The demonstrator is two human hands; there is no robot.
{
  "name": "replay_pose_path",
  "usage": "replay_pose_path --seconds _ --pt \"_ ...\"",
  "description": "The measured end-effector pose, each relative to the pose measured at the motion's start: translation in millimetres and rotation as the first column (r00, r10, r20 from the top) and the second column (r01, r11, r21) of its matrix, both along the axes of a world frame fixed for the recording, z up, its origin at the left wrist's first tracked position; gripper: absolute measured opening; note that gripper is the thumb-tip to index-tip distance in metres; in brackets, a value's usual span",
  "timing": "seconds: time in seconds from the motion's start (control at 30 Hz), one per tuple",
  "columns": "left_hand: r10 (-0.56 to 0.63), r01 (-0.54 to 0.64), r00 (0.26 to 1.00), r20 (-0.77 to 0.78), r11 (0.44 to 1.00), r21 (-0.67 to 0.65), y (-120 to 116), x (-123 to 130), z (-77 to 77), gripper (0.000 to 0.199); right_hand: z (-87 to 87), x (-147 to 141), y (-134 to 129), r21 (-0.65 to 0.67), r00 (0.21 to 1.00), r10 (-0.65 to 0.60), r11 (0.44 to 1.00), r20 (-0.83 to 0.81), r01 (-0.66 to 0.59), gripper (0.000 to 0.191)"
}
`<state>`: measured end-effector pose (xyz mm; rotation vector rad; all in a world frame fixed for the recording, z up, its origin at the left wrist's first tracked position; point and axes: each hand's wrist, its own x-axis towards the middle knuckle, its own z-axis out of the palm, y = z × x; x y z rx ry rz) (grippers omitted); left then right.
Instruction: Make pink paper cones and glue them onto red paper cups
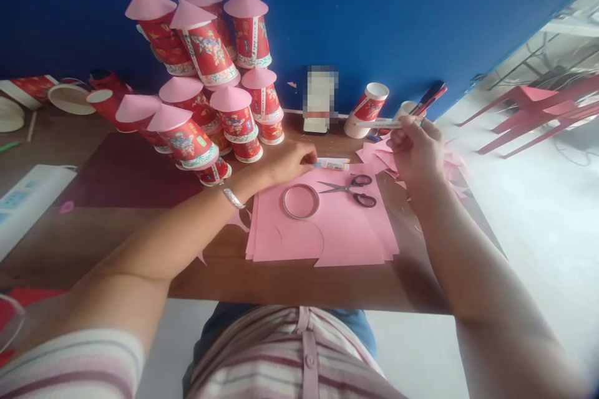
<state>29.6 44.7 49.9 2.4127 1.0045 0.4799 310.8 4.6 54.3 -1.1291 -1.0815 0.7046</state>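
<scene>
My left hand (299,161) is closed at the left end of a white glue tube (333,164), fingertips on a small pale blue part. My right hand (418,143), raised at the right, pinches a thin whitish stick-like item (381,124) that points left. Between my arms lie stacked pink paper sheets (349,237) with a curved cut in the front edge. On them rest a round ring (301,201), which looks like a tape roll, and open black-handled scissors (349,188).
Red paper cups with pink cone tops (187,131) stand at the back left. A phone (318,103) leans on the blue wall. Stacked cups (367,109), a cup of pens (428,100) and pink scraps (381,156) are at the back right. A white box (32,202) lies far left.
</scene>
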Motion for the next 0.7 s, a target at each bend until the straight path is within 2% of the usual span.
replay_pose_path --seconds 0.13,0.23,0.33,0.4,0.47,0.57,0.7 --pt "-0.100 0.107 0.989 -0.108 0.992 0.061 2.8 14.9 -10.0 0.014 -5.8 -2.9 -10.9 -0.055 0.998 0.027 0.998 -0.060 -0.031 0.033" --pt "-0.100 0.111 0.992 -0.083 0.983 0.149 -2.2 11.5 -10.6 0.020 -11.7 -10.6 -20.6 -0.076 0.996 0.016 0.997 -0.084 -0.022 0.030" --pt "-0.145 0.143 0.989 -0.014 0.952 0.269 -27.2 -5.7 -10.5 0.030 -15.1 -14.7 -26.4 -0.108 0.985 -0.011 0.994 -0.174 -0.008 0.024" --pt "-0.246 0.250 0.968 -0.056 0.913 0.321 -54.1 -19.0 -13.1 0.043 -16.2 -16.3 -27.3 -0.114 0.978 -0.015 0.993 -0.208 -0.009 0.022" --pt "-0.330 0.361 0.932 -0.152 0.885 0.295 -82.3 -29.6 -18.9 0.066 -16.8 -18.9 -27.0 -0.111 0.980 0.002 0.994 -0.199 -0.025 0.022" --pt "-0.385 0.427 0.895 -0.224 0.885 0.187 -111.7 -37.4 -30.8 0.102 -17.7 -24.9 -26.8 -0.117 0.984 0.050 0.991 -0.169 -0.070 0.022" --pt "-0.410 0.432 0.887 -0.212 0.899 0.070 -118.3 -39.1 -43.8 0.120 -20.1 -31.5 -29.4 -0.116 0.984 0.068 0.989 -0.163 -0.088 0.017"
